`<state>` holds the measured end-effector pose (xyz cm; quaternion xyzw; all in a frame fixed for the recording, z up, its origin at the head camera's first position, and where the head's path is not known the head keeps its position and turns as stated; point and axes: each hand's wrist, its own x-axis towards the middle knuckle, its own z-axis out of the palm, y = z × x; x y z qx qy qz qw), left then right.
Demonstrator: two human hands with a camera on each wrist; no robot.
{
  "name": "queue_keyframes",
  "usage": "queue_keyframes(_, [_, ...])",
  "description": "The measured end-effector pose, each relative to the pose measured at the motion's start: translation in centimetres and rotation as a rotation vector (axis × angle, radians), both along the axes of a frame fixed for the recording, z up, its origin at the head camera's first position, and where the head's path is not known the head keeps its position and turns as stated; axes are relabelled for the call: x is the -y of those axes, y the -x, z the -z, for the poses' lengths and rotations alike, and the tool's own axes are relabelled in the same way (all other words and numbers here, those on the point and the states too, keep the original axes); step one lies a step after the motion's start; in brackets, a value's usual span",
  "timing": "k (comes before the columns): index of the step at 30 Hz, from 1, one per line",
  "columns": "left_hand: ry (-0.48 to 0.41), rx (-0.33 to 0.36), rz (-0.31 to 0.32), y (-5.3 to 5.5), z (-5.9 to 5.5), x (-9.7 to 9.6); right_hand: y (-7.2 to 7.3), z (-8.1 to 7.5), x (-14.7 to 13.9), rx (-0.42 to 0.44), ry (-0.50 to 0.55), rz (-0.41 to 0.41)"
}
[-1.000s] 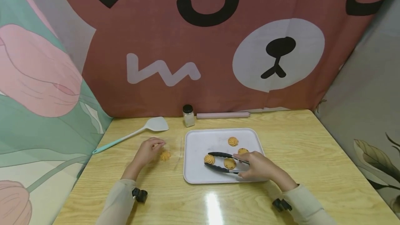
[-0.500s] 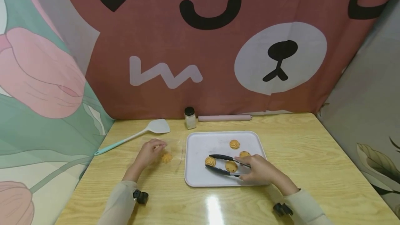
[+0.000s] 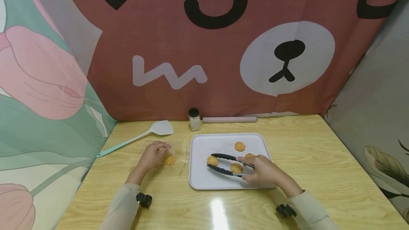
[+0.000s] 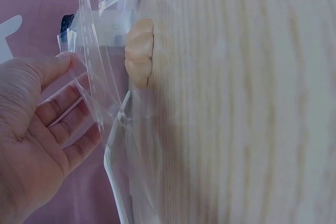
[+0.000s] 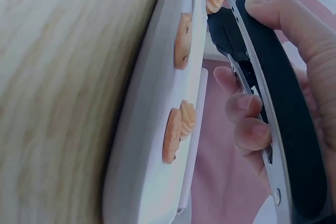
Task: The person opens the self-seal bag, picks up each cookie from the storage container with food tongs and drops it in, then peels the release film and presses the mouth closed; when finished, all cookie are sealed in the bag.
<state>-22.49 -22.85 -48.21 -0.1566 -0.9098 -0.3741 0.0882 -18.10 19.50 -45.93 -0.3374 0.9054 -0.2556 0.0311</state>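
While the tongs point(image 3: 225, 156) straddle a swirled cookie point(image 3: 212, 161) near the left side of the white tray point(image 3: 198, 181), the step in hand appears to be gripping that cookie; it is probably best done with the tips set at opposite sides of the widest part and squeezed lightly and evenly, since a ridged biscuit may crack or slip under lopsided force; a level lift would likely help the arms clear the chip-dotted cookie point(image 3: 236, 168), which lies between them in the head view. The right hand point(image 3: 264, 169) holds the tongs, thumb on one arm and fingers curled round the other, with the arms standing apart; whether the tips bear firmly on the cookie, or whether it is off the tray, cannot be told. The left hand point(image 3: 152, 156), well apart from the right, pinches the edge of a clear bag point(image 3: 181, 152), its remaining fingers loosely extended; a bagged cookie point(image 3: 170, 160) shows through the film, apparently inside; a steady pinch should keep that edge raised. Toward the tray's far right lie a half-hidden cookie point(image 3: 249, 155) and a second swirl point(image 3: 240, 146).
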Motion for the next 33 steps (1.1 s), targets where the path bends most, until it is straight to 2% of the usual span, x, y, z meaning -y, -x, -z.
queue_keyframes(6, [-0.009,0.001,0.009,0.1,0.1,0.1,0.5,-0.1,0.6,-0.026,0.033,-0.031])
queue_keyframes(16, [-0.002,0.008,0.005,0.1,0.2,0.1,1.1,-0.3,2.2,-0.001,0.054,-0.053])
queue_keyframes(25, [-0.003,-0.001,0.001,0.0,0.1,0.1,1.9,-0.2,3.9,-0.064,0.074,-0.079])
queue_keyframes(28, [-0.001,0.01,-0.005,-0.1,0.0,0.0,2.1,-0.3,4.4,-0.037,0.079,-0.078])
queue_keyframes(33, [0.007,0.028,-0.01,-0.2,-0.2,0.0,2.2,-0.6,5.2,0.084,0.076,-0.04])
